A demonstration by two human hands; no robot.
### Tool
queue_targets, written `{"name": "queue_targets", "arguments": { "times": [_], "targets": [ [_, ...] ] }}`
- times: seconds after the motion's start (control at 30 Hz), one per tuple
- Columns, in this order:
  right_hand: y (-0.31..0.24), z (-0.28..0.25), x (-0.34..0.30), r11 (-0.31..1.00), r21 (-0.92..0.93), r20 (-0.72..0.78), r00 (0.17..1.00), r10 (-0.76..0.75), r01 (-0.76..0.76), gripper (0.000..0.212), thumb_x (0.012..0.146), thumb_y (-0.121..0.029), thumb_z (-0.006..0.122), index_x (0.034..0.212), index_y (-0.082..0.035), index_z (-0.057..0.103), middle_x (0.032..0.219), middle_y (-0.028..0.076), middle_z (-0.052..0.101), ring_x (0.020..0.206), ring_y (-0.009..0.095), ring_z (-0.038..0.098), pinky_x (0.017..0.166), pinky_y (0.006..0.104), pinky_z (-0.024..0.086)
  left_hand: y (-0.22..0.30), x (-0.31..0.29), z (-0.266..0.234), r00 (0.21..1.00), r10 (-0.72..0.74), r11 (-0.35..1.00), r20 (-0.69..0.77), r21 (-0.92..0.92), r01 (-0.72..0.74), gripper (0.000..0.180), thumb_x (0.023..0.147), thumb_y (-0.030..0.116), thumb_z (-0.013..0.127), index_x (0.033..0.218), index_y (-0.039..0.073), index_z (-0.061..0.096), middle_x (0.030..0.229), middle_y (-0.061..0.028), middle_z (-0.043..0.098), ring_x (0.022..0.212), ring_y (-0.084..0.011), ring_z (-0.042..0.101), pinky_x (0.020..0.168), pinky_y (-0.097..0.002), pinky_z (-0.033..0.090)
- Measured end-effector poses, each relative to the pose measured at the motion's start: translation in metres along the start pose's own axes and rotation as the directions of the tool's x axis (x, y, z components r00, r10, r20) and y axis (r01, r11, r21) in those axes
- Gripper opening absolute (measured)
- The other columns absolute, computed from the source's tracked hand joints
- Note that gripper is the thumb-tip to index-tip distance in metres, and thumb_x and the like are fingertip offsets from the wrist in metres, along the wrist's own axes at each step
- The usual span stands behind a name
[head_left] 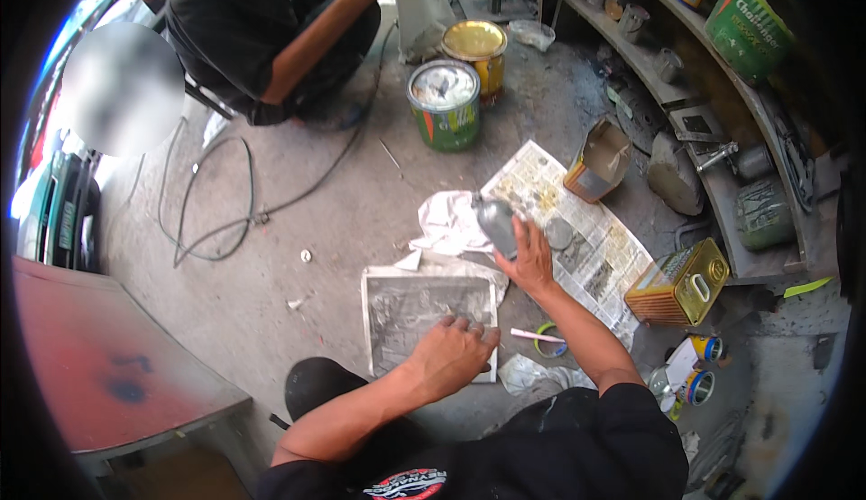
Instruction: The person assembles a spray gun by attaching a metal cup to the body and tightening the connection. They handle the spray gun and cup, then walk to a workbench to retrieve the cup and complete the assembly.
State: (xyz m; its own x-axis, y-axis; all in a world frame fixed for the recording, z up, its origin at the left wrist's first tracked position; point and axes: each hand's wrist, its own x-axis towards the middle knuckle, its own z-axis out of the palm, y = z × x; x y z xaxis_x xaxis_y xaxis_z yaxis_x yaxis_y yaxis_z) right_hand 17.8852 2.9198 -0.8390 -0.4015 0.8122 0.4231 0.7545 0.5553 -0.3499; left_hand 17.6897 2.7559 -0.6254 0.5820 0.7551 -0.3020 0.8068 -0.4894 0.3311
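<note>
My right hand point(528, 261) is closed on the side of a dark grey, rounded container point(496, 222), tilted above the floor beside a crumpled white cloth point(446, 218). What kind of container it is, I cannot make out. Over the lower right of a flat grey sheet with a white border point(424, 297) is my left hand point(456, 348), palm down, holding nothing, fingers loosely bent and slightly apart. To the right of the container, a round grey lid-like disc point(559, 233) lies on a spread newspaper point(591, 265).
A green paint can point(446, 125) and a yellow can point(492, 71) stand ahead. Rectangular tins point(677, 288) and loaded shelves point(663, 76) line the right. A hose point(307, 195) loops across the floor. Another person point(244, 40) crouches at far left. A red panel point(117, 356) lies left.
</note>
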Motion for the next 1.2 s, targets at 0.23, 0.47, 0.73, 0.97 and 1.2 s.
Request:
{"name": "queue_targets", "arguments": {
  "times": [0.23, 0.47, 0.73, 0.97, 1.2],
  "targets": [
    [-0.007, -0.009, 0.022, 0.945, 0.063, 0.427, 0.865, 0.265, -0.32, 0.092, 0.076, -0.039, 0.08, 0.154, -0.012, 0.038, 0.131, 0.026, 0.053, 0.121, 0.045, 0.054, 0.1, 0.0528, 0.047, -0.014, 0.01, -0.016, 0.979, -0.182, 0.983, 0.094, -0.01, 0.183, 0.059, 0.091, 0.044, 0.071, 0.136, 0.009, 0.059, 0.12, -0.0171, 0.071, 0.111, -0.0371, 0.068, 0.096, -0.0488, 0.053],
    [0.023, -0.011, -0.02, 0.995, 0.046, 0.066, 0.994, 0.082, -0.086, 0.091, 0.082, -0.038, 0.08, 0.156, -0.012, 0.034, 0.14, 0.028, 0.045, 0.117, 0.045, 0.056, 0.101, 0.0531, 0.045, 0.004, 0.028, -0.016, 0.998, -0.063, 0.998, -0.009, 0.001, 0.063, 0.063, 0.09, 0.047, 0.073, 0.137, 0.008, 0.058, 0.115, -0.0205, 0.072, 0.106, -0.0402, 0.069, 0.093, -0.048, 0.054],
    [0.013, 0.006, -0.024, 0.998, 0.033, -0.083, 0.995, -0.056, 0.059, 0.09, 0.082, -0.044, 0.078, 0.155, -0.01, 0.037, 0.129, 0.026, 0.048, 0.113, 0.042, 0.054, 0.097, 0.0517, 0.046, 0.011, 0.031, -0.007, 0.997, -0.038, 0.999, 0.064, 0.007, 0.038, 0.066, 0.088, 0.045, 0.075, 0.139, 0.006, 0.059, 0.114, -0.0236, 0.072, 0.105, -0.0409, 0.069, 0.092, -0.0482, 0.054],
    [0.012, 0.012, -0.02, 0.991, 0.13, 0.114, 0.993, 0.027, -0.042, 0.093, 0.081, -0.038, 0.08, 0.157, -0.016, 0.032, 0.139, 0.031, 0.042, 0.123, 0.05, 0.048, 0.106, 0.0575, 0.04, 0.021, 0.036, -0.007, 0.998, -0.016, 1.0, 0.057, -0.015, 0.017, 0.063, 0.088, 0.036, 0.077, 0.139, 0.004, 0.058, 0.109, -0.026, 0.071, 0.103, -0.0431, 0.068, 0.089, -0.0502, 0.054],
    [0.016, 0.016, -0.021, 0.982, 0.094, 0.314, 0.941, 0.124, -0.161, 0.089, 0.081, -0.031, 0.077, 0.158, -0.021, 0.034, 0.143, 0.033, 0.038, 0.131, 0.054, 0.043, 0.108, 0.0595, 0.041, 0.025, 0.031, -0.005, 0.995, -0.043, 0.999, 0.086, 0.025, 0.041, 0.06, 0.087, 0.031, 0.079, 0.135, 0.002, 0.059, 0.113, -0.0239, 0.071, 0.103, -0.0417, 0.068, 0.089, -0.0477, 0.054]
  ]
}}
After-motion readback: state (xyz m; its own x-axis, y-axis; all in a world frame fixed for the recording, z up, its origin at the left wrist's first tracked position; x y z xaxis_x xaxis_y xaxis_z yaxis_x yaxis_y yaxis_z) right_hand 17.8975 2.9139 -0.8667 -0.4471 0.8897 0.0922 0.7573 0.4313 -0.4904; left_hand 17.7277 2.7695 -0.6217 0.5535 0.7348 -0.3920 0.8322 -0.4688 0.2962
